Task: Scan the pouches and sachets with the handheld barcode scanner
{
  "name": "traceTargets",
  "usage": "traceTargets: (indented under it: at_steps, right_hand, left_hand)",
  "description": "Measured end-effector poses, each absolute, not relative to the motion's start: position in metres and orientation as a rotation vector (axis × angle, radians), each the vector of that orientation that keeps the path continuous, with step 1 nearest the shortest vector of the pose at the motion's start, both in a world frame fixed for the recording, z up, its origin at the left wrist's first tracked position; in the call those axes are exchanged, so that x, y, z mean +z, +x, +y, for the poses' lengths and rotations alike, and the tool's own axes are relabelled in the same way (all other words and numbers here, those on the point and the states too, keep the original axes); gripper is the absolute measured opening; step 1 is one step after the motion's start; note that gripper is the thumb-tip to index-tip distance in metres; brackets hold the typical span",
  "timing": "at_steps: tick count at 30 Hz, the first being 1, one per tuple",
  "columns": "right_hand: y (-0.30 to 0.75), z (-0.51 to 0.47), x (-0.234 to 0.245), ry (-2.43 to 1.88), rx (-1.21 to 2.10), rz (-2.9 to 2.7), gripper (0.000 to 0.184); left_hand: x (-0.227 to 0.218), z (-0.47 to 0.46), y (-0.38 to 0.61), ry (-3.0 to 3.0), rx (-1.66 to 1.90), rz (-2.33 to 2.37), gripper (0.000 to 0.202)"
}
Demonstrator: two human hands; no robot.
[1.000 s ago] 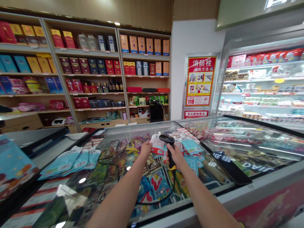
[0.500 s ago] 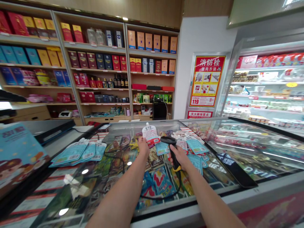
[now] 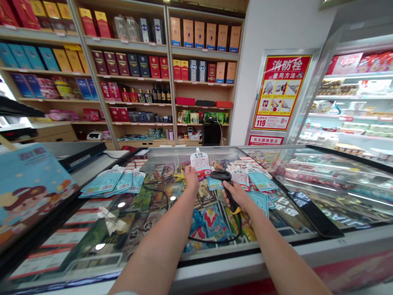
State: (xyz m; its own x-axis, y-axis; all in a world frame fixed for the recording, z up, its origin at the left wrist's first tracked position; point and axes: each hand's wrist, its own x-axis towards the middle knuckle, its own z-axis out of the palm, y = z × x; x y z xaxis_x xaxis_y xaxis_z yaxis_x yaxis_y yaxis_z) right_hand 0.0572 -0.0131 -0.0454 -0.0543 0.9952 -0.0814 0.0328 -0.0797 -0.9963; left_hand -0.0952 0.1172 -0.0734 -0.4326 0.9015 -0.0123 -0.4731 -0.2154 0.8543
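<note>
My left hand (image 3: 190,177) grips a white spouted pouch (image 3: 199,161) with a red band and holds it upright above the glass lid of a chest freezer (image 3: 276,241). Just to its right, my right hand (image 3: 238,196) is closed round the handle of a black barcode scanner (image 3: 221,177), whose head sits beside the pouch. A black cable (image 3: 211,239) runs from the scanner across the glass. Several teal pouches (image 3: 258,182) lie on the lid to the right of the scanner, and another fan of teal pouches (image 3: 110,182) lies to the left.
Wooden shelves (image 3: 138,78) of boxed goods and bottles fill the back wall. A red fire-hydrant poster (image 3: 281,92) hangs right of them, beside an open chiller (image 3: 356,106). A blue cartoon-printed package (image 3: 29,184) stands at the near left.
My left hand has lifted the white pouch upright and slightly away from me, while the scanner stays beside it. The view has shifted downward and to the left.
</note>
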Motion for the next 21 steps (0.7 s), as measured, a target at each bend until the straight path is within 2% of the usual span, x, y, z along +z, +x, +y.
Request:
traceTargets:
  at_steps: [21]
  right_hand:
    - [0.054,-0.008,-0.052,-1.220,1.334,-1.195,0.029]
  left_hand:
    - [-0.085,0.124,-0.096,0.605,1.870,0.983,0.011]
